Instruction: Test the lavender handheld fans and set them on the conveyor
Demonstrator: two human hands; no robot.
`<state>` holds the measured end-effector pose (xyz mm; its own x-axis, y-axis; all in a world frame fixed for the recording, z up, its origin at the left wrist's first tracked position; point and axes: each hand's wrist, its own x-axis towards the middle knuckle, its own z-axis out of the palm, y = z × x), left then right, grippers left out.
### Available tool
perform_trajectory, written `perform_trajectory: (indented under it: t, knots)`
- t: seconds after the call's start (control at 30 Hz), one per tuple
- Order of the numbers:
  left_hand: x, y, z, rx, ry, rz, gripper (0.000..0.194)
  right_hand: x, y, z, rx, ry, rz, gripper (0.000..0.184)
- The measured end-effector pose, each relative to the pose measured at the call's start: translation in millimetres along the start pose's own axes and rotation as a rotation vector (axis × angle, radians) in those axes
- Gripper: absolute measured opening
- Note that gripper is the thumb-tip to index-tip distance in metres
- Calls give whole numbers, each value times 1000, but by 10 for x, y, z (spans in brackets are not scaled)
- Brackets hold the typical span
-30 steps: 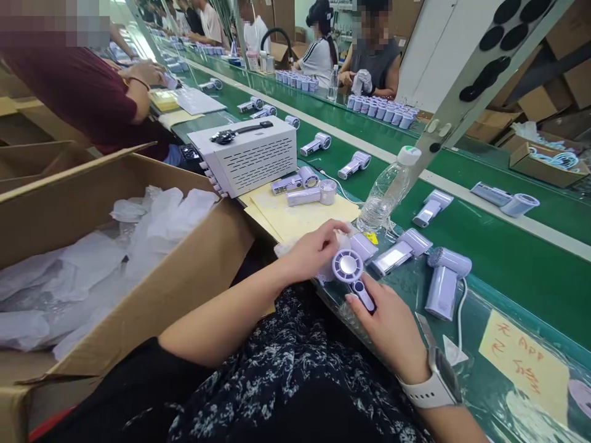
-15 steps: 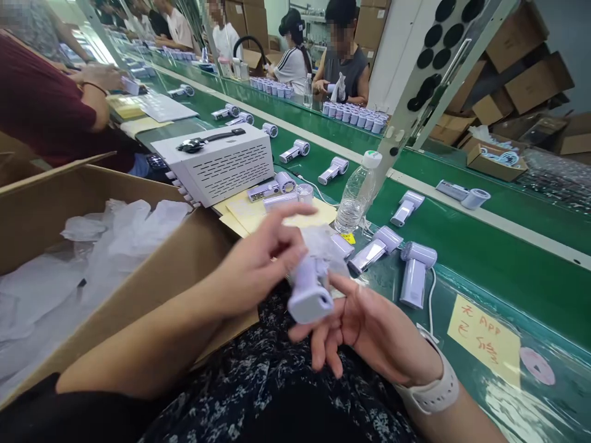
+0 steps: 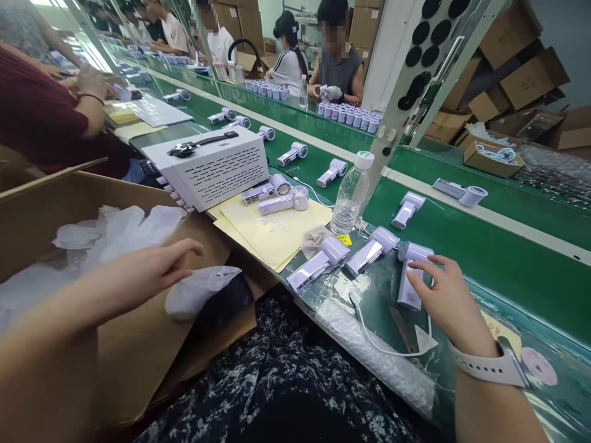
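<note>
1. On the bench at near right, a fan (image 3: 410, 297) lies beneath the right hand (image 3: 446, 295), whose fingers reach over it, spread wide and not wrapped around it; whether they press or only brush it, I cannot tell.
2. At near left, by the carton (image 3: 159, 351), a bulging white bag (image 3: 203, 294) sits just below the left hand (image 3: 178, 264). The fingers are loosely bent, a gap showing between them; whether they touch the bag is unclear, as are its contents.
3. The bag looks poorly supported: with nothing under it, it could drop beside the carton.
4. A white cord (image 3: 369, 337) loops near the fan and passes behind it, so a careless pull could snag and drag something along.
5. A metal strip (image 3: 401, 327) lies between the fan and the bubble wrap (image 3: 369, 344) on the near edge; a low sweep could catch either.
6. Left of the fan, two more fans (image 3: 372, 251) lie close; a sideways nudge could knock them together.
7. Beyond them stands an upright bottle (image 3: 348, 200), blocking part of the way to the green belt (image 3: 462, 246); a brushing sleeve could tip it.
</note>
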<state>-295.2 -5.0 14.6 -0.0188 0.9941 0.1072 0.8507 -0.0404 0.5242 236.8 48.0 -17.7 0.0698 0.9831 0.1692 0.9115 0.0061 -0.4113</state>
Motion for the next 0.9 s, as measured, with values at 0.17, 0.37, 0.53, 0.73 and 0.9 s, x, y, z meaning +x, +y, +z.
perform_trajectory:
  t: [0.17,0.37,0.53,0.73,0.9]
  knots:
    - [32,68,44,294,-118,-224,21,-68,8,165,-52,-23,39,41]
    - [378,1255,630,89,-73,-99,32,-135,-63,320,-30,-12,33,41]
    - [568,1793,1575,49,-251,98,53,-98,45,304,100,53,20,34]
    - [442,1677,1468,-600,-231,-16,65,-164,-121,21,263,243,14,30]
    - [243,1971,1571,-1409,-489,-55,83,-450,-768,-46,472,228,-314,21]
